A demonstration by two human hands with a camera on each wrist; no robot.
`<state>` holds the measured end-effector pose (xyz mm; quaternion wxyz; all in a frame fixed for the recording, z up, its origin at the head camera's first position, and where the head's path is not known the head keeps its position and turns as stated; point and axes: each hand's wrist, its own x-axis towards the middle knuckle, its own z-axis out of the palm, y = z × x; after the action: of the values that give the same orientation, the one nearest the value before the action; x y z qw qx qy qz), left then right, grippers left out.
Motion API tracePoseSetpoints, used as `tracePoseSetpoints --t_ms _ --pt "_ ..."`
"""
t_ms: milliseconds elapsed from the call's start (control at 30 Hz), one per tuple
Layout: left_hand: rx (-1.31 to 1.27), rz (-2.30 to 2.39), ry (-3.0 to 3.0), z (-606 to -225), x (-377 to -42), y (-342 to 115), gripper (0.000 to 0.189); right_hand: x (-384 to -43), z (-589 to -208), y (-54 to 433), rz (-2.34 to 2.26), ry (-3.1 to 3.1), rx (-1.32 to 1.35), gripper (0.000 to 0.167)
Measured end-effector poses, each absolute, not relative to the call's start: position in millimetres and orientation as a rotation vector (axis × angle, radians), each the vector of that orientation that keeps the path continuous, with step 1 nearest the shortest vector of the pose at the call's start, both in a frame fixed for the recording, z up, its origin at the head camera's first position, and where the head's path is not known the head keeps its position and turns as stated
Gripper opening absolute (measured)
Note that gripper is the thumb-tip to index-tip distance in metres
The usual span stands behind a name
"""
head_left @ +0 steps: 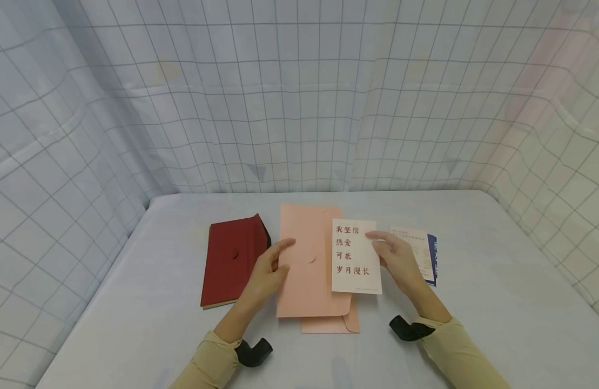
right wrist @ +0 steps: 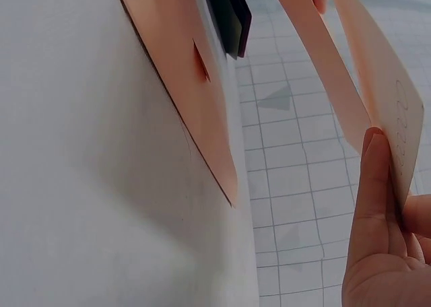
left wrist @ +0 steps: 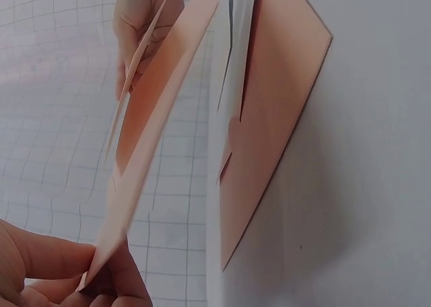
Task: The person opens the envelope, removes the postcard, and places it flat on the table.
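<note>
white table (head_left: 479, 324) underneath; large pink envelope (head_left: 309, 278) raised over middle, left hand (head_left: 269, 273) pinching its 9 o'clock edge, thumb close against fingers; red notebook (head_left: 231, 262) on table at 9 o'clock from envelope; second pink envelope (head_left: 323, 325) peeks out at 6 o'clock; white card (head_left: 356, 256) held before envelope's 3 o'clock side, right hand (head_left: 400, 260) pinching it; printed cards (head_left: 418, 244) farther toward 3 o'clock; work looks partway: envelope and card lifted; card's written face wholly visible, so apparently not tucked in; printed cards unheld
</note>
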<state>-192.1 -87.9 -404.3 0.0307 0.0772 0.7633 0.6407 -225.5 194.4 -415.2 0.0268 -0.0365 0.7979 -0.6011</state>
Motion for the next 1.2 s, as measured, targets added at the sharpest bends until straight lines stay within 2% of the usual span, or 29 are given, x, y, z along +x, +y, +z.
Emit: tracePoseSetpoints --t_ms 1200 --pt "0.174 1.914 2.455 -405 -198 -98 0.052 -230 -416 203 -1.836 2.497 -0.045 0.038"
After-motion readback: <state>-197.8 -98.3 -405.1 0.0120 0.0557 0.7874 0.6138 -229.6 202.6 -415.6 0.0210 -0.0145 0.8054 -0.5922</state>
